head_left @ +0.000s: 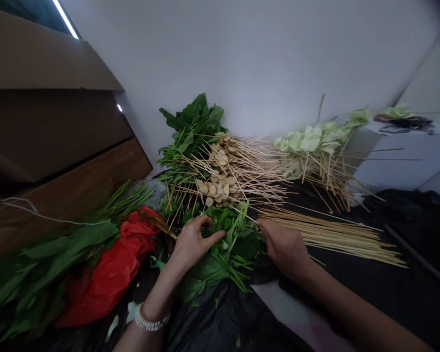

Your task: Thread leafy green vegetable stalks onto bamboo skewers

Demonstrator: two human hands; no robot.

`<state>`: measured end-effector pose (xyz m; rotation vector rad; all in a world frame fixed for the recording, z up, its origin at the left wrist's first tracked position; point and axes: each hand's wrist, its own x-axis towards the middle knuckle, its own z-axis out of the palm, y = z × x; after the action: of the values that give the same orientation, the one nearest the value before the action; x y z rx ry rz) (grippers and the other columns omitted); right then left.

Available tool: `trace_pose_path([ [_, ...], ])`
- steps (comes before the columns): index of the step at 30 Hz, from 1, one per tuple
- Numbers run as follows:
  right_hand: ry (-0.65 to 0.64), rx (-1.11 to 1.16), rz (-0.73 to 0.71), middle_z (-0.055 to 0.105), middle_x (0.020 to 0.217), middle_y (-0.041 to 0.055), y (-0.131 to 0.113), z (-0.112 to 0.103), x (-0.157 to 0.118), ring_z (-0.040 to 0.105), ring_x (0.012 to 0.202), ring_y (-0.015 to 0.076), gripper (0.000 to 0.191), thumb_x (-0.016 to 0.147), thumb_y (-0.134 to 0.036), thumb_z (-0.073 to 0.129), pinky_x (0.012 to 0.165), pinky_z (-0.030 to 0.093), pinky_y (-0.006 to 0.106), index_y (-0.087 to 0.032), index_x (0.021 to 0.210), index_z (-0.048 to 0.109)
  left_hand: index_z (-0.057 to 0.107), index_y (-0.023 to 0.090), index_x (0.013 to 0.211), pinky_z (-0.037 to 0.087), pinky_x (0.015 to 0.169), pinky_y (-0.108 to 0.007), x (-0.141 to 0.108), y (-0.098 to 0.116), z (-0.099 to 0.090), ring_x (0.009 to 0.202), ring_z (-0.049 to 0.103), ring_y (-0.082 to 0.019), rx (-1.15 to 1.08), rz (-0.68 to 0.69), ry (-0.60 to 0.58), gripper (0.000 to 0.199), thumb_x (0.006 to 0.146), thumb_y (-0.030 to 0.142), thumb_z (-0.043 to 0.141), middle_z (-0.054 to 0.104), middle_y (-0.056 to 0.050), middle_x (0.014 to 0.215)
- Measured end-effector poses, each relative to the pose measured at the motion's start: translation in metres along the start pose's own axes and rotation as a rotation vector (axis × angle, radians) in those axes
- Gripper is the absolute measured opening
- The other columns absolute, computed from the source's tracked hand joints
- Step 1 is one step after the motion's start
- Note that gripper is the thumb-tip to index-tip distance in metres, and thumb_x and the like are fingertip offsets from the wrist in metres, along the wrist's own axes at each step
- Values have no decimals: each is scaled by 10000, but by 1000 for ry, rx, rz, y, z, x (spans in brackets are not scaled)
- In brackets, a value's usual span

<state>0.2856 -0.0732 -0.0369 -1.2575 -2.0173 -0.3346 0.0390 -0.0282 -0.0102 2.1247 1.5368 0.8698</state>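
Observation:
My right hand (284,245) is closed round one end of a thin wooden skewer (246,215), which points up and left over a pile of leafy greens (238,244). At the left edge of that pile is my left hand (194,242), thumb and fingers apart, with nothing plainly held between them. A beaded bracelet (151,322) circles my left wrist. Just behind the greens lie many skewers threaded with pale round slices (216,188). A bundle of bare skewers (344,237) lies to the right of my right hand.
Long-stemmed greens (51,264) and a red plastic bag (110,274) lie at left, beside a cardboard box (51,132). More dark greens (192,124) lean at the wall. Skewered pale green leaves (315,139) are at back right. Black plastic (223,322) covers the foreground.

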Motion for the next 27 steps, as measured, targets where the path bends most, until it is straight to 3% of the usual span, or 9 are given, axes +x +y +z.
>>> trace_pose_path([
  [3, 16, 2, -4, 727, 848, 56, 1, 0, 0, 643, 653, 134, 296, 926, -102, 387, 614, 448, 223, -158, 1053, 649, 671, 213, 1031, 449, 893, -362, 0, 1, 13, 986, 637, -266, -33, 36, 83, 303, 795, 403, 669, 711, -86, 1051],
  [7, 13, 3, -18, 730, 830, 43, -1, 0, 1, 629, 618, 131, 279, 947, -140, 390, 588, 426, 223, -173, 1028, 655, 668, 230, 1148, 476, 830, -338, 4, -5, 22, 834, 655, -227, -138, 0, 91, 391, 757, 225, 666, 717, -51, 905],
  [11, 22, -4, -28, 735, 855, 54, -3, 1, 0, 637, 625, 140, 279, 948, -135, 393, 595, 432, 233, -156, 1065, 645, 722, 199, 1047, 473, 781, -299, 5, -6, 13, 790, 623, -189, -344, -84, 138, 361, 697, 162, 642, 695, -40, 891],
  [16, -30, 22, -54, 733, 860, 65, -5, 3, -3, 653, 665, 144, 286, 923, -106, 398, 628, 465, 230, -154, 1041, 654, 721, 174, 1013, 492, 718, -268, -1, 8, 3, 761, 643, -170, -793, -266, -19, 337, 679, 220, 710, 721, -45, 904],
  [19, -66, 20, -77, 731, 846, 69, -7, 4, -3, 662, 685, 148, 305, 903, -79, 399, 643, 474, 230, -149, 1049, 657, 732, 183, 994, 503, 704, -253, -4, 17, 3, 756, 662, -165, -958, -302, -98, 328, 666, 204, 736, 734, -41, 886],
  [24, -141, 14, -63, 724, 851, 68, -7, 5, -3, 669, 717, 147, 325, 885, -60, 409, 649, 466, 225, -144, 1084, 651, 740, 184, 1006, 501, 709, -231, -6, 21, 1, 746, 661, -143, -1053, -302, -158, 327, 684, 227, 776, 743, -41, 885],
  [27, -151, 14, -68, 722, 846, 63, -6, 6, -4, 667, 709, 147, 328, 880, -60, 413, 634, 456, 225, -146, 1093, 648, 758, 190, 965, 493, 732, -214, -5, 19, 2, 750, 652, -123, -1035, -310, -125, 300, 687, 292, 808, 749, -31, 896],
])
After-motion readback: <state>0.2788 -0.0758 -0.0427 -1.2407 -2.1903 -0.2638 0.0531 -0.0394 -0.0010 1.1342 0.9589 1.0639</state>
